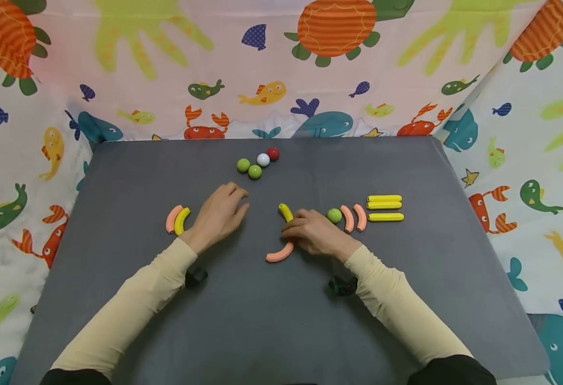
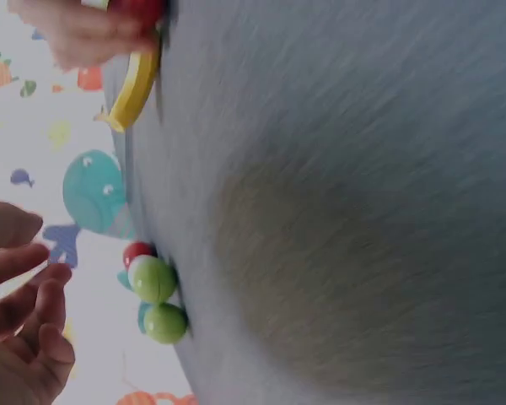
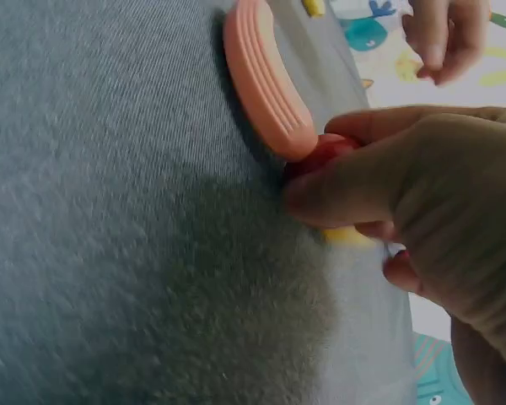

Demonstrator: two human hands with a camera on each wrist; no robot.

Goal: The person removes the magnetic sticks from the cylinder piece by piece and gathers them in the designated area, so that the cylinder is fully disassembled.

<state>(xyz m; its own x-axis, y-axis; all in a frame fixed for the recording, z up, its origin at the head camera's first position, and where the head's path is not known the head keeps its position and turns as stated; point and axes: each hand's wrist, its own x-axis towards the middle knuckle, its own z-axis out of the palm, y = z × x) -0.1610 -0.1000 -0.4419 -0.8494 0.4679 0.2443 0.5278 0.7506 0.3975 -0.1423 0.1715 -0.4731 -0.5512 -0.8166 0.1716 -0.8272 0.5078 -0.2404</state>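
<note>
My right hand [image 1: 317, 235] is low over the middle of the table. Its thumb and fingers pinch a red ball [image 3: 325, 153], which the hand hides in the head view. Against the ball lies one end of a pink curved piece [image 3: 266, 80]. On the ball's far side is a yellow curved piece [image 1: 286, 212], partly covered by the fingers. Left of these, my left hand [image 1: 218, 216] hovers above the table with loosely bent fingers, holding nothing. Close by its wrist, another pink curved piece [image 1: 172, 219] and another yellow curved piece [image 1: 182, 220] lie side by side.
Toward the table's back edge sit two green balls [image 1: 254, 171], a white ball [image 1: 263, 160] and another red ball [image 1: 273, 154]. Right of my right hand are a ribbed green ball [image 1: 334, 215], two pink curved pieces [image 1: 360, 217] and three straight yellow sticks [image 1: 385, 217].
</note>
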